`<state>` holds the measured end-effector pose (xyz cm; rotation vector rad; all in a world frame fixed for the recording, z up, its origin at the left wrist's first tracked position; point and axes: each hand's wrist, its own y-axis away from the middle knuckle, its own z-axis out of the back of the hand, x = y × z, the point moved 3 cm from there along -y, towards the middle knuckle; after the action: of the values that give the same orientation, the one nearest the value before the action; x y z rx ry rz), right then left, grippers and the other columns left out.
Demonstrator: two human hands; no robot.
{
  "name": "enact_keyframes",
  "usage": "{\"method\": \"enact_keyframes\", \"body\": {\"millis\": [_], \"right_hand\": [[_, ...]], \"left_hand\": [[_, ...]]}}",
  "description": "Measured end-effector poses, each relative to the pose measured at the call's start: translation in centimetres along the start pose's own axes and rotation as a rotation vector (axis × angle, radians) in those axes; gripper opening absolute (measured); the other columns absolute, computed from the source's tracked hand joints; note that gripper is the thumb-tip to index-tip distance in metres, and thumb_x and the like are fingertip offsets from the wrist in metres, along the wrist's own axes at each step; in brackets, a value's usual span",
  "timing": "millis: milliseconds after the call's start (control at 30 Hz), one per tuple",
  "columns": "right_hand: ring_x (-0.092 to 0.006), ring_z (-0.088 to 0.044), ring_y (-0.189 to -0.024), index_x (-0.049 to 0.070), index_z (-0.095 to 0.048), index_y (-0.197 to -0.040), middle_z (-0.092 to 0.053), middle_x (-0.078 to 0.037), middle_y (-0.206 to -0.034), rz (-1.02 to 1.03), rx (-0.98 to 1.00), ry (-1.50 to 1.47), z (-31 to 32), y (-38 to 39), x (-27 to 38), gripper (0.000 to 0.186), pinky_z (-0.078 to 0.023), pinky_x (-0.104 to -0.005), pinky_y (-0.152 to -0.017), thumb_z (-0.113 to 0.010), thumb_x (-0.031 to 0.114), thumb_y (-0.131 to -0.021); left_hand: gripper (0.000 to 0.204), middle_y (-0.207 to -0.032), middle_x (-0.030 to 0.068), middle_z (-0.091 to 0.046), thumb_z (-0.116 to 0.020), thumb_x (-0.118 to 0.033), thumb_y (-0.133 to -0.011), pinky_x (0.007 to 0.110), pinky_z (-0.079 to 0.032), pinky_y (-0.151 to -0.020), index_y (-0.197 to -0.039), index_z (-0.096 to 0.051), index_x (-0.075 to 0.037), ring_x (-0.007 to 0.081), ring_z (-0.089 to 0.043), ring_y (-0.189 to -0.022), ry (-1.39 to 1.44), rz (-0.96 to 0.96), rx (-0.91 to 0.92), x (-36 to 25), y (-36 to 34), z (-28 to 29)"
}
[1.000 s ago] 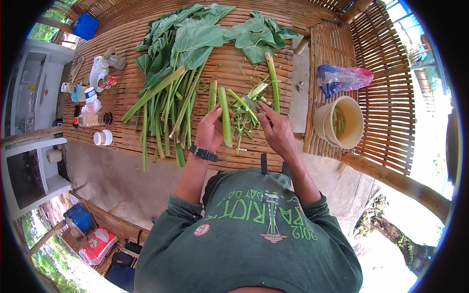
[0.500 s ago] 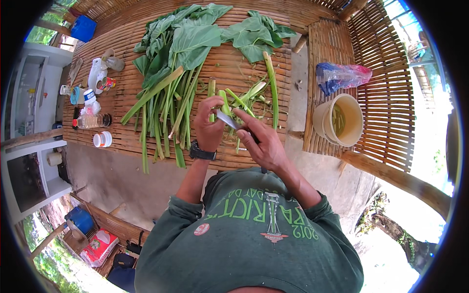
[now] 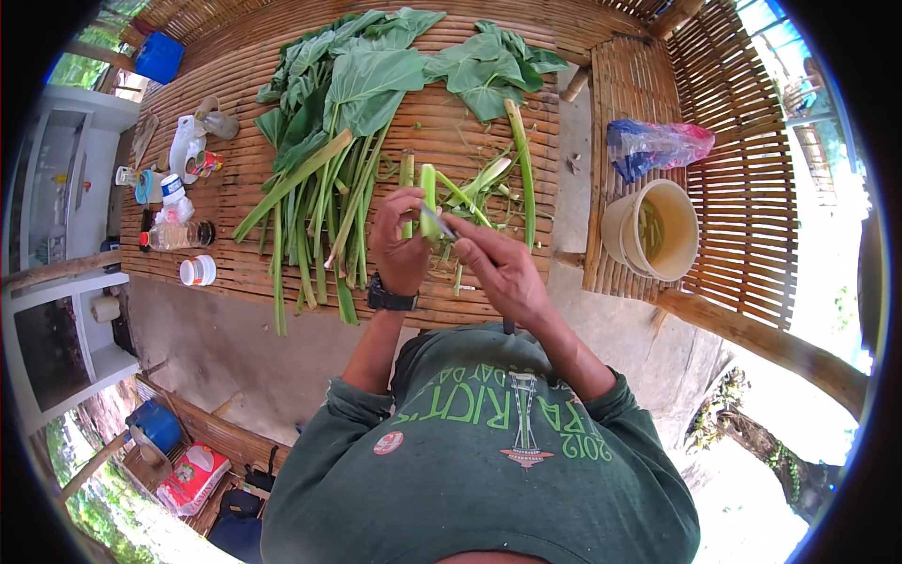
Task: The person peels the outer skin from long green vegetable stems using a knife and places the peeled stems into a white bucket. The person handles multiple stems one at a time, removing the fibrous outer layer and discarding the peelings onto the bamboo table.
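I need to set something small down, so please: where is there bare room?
A strip of bamboo table lies bare between the red can and the green stalks; the bench is bare beyond the plastic bag. It is crowded around the left hand and the right hand, among peelings.

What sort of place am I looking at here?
Looks like an open-sided bamboo shelter, perhaps an outdoor kitchen: a slatted table holds leafy stalks, a beige bucket sits on a slatted bench, and greenery shows beyond.

Dark green shirt [image 3: 423, 493], bright green lettering [image 3: 585, 449], black wristwatch [image 3: 391, 296]
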<state>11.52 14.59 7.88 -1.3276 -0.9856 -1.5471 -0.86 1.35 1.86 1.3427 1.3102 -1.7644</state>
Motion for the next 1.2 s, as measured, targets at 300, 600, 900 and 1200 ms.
{"method": "enact_keyframes", "body": {"millis": [300, 600, 900, 1200], "right_hand": [[-0.0149, -0.061, -0.074, 0.003, -0.066, -0.144, -0.066, -0.006, -0.083, -0.313, -0.37, 0.143, 8.9, -3.3, -9.2, 0.047, -0.052, -0.0333, -0.071, -0.062, 0.036, -0.11], [-0.0325, -0.07, -0.083, 0.0, -0.046, -0.157, -0.073, -0.02, -0.096, -0.159, -0.11, 0.261, 2.3, -1.6, -1.5, 0.06, -0.054, -0.0412, -0.077, -0.06, 0.033, -0.11], [-0.0272, -0.066, -0.083, 0.002, -0.048, -0.158, -0.071, -0.016, -0.098, 0.088, 0.026, 0.162, -1.3, -0.7, 2.4, 0.056, -0.055, -0.0364, -0.08, -0.062, 0.026, -0.109], [-0.0157, -0.064, -0.081, 0.003, -0.062, -0.148, -0.068, -0.008, -0.088, -0.137, 0.003, -0.097, -1.1, -0.8, -0.5, 0.045, -0.053, -0.0312, -0.075, -0.059, 0.03, -0.112]], "left_hand": [[0.033, -0.119, 0.0109, -0.072, -0.078, 0.0, -0.097, 0.026, -0.057, -0.086, -0.125, -0.06, -0.001, 0.012, -0.069, -0.103, 0.213, 0.232, -0.016, 1.3, 0.2, 1.6], [0.03, -0.114, 0.0076, -0.072, -0.075, -0.007, -0.1, 0.027, -0.057, -0.087, -0.128, -0.068, 0.0, 0.0123, -0.069, -0.103, -0.027, 0.285, -0.046, 0.4, 0.7, 0.4], [0.036, -0.12, 0.0147, -0.07, -0.072, 0.007, -0.087, 0.041, -0.057, -0.095, -0.121, -0.072, -0.003, 0.032, -0.071, -0.11, -0.401, -0.101, -0.019, -1.9, 0.1, -0.3], [0.03, -0.117, 0.0123, -0.072, -0.07, 0.009, -0.089, 0.033, -0.059, -0.084, -0.117, -0.072, -0.001, 0.0237, -0.071, -0.107, -0.288, -0.013, -0.009, 0.0, 0.9, -0.3]]}}
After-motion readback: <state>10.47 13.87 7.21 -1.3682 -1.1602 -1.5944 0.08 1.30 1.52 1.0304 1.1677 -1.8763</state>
